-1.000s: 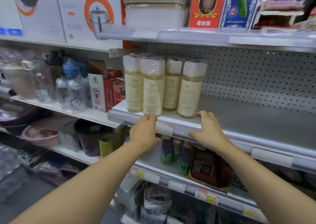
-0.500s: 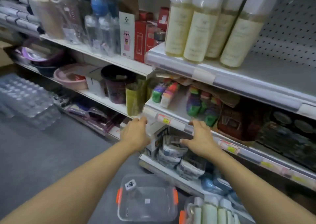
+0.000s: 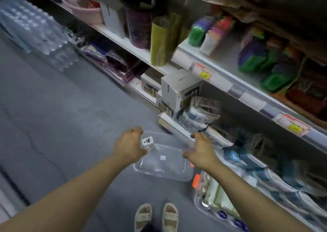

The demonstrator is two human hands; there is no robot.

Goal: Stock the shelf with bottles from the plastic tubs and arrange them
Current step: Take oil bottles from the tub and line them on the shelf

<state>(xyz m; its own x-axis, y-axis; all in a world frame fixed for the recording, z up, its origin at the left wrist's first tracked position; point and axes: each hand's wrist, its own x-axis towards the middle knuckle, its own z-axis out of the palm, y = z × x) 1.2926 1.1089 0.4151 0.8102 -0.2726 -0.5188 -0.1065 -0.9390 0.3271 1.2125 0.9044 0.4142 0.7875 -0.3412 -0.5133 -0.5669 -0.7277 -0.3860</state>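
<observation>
An empty clear plastic tub [image 3: 164, 162] sits on the grey floor below me, with a small white tag on its rim. Right of it stands a second tub [image 3: 210, 198] with an orange latch, holding several pale bottles with white caps. My left hand [image 3: 130, 147] hovers over the empty tub's left end, fingers apart. Over the tub's right end hangs my right hand [image 3: 200, 150], also spread and holding nothing. The stocked bottles on the upper shelf are out of view.
Store shelves [image 3: 247, 93] run diagonally along the right, packed with colourful packs, boxes and cups. Shrink-wrapped water bottles [image 3: 37, 32] lie on the floor at the left. My sandalled feet [image 3: 156, 215] stand just behind the tubs.
My view has tilted down from the shelf to the floor. Both hands have dropped from the shelf edge to just above the empty tub.
</observation>
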